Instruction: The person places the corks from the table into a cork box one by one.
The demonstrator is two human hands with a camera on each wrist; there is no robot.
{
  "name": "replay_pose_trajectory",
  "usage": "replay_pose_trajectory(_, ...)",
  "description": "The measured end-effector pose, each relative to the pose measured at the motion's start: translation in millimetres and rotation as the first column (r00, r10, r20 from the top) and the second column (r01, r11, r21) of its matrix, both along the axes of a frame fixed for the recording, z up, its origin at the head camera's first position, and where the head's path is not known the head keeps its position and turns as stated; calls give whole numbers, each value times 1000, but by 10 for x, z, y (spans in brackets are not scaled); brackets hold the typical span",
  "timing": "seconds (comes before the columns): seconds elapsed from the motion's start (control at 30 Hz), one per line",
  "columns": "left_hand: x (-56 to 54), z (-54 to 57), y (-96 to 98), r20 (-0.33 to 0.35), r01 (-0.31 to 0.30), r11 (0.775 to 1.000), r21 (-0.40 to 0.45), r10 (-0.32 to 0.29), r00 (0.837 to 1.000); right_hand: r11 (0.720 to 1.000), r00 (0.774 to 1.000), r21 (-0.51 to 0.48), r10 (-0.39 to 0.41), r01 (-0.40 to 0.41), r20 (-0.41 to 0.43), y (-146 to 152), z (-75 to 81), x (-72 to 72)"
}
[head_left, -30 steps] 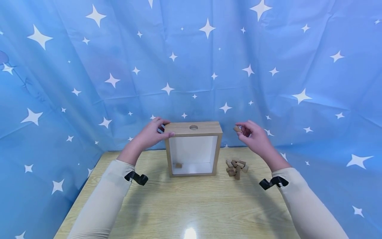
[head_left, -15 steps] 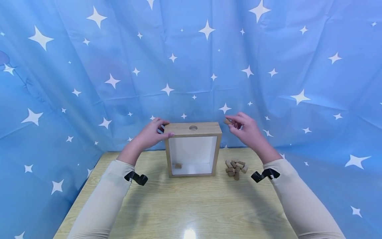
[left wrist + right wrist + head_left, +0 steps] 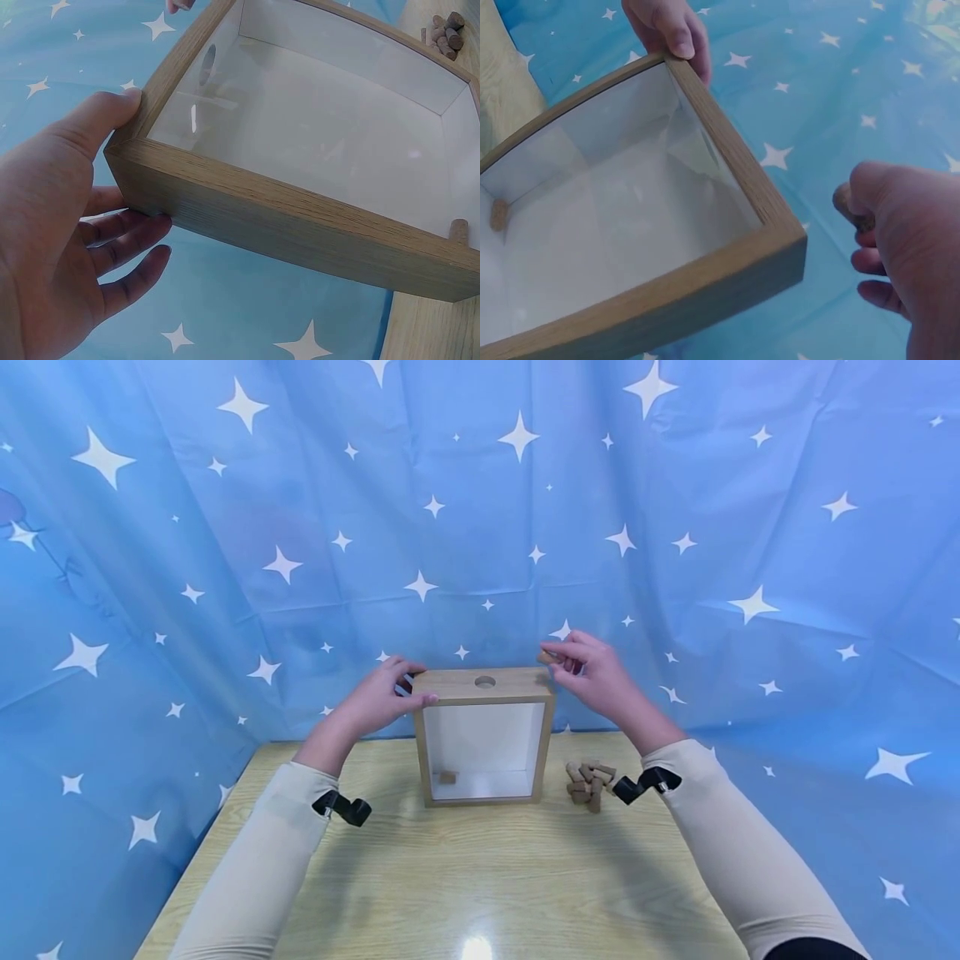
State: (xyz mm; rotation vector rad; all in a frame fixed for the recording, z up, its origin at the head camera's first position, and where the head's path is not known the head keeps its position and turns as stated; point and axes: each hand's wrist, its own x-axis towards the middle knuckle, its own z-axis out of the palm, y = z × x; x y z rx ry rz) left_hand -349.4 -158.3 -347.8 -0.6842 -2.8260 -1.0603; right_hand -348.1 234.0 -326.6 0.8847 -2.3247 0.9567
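My left hand (image 3: 378,697) grips the top left corner of an upright wooden box frame (image 3: 450,685), thumb at its front edge. The box has a clear front, a white inside and a round hole (image 3: 485,682) in its top. In the left wrist view the fingers (image 3: 131,236) bend against the outer side. One cork (image 3: 447,777) is inside, at the lower left. Just above the box's top right corner, my right hand (image 3: 592,672) pinches another cork (image 3: 547,657) between thumb and forefinger. The right wrist view shows this cork (image 3: 843,201) partly hidden by the thumb.
A loose pile of corks (image 3: 588,783) lies on the wood-grain table (image 3: 450,868), right of the box. A blue curtain (image 3: 480,527) with white stars hangs behind and along the sides. Each sleeve carries a black wrist mount (image 3: 341,807).
My right hand has moved left with its cork, and slightly up, from beyond the box's right side to its top right corner. The left hand has kept its place.
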Motion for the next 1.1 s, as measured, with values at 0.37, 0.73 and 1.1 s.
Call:
replay_pose_trajectory(0.37,-16,-30,-18,-15,1,1000,5,-1,1000,996,997,82,42,-47,69,-260,93,-41)
replay_pose_trajectory(0.73,-10,-30,-23,-11,-2,1000,-1,2,1000,983,995,156,99,-102,30,-422,95,-83)
replay_pose_trajectory(1.1,-37,-37,-33,-7,6,1000,4,-6,1000,971,992,205,112,-123,65,-549,114,-85)
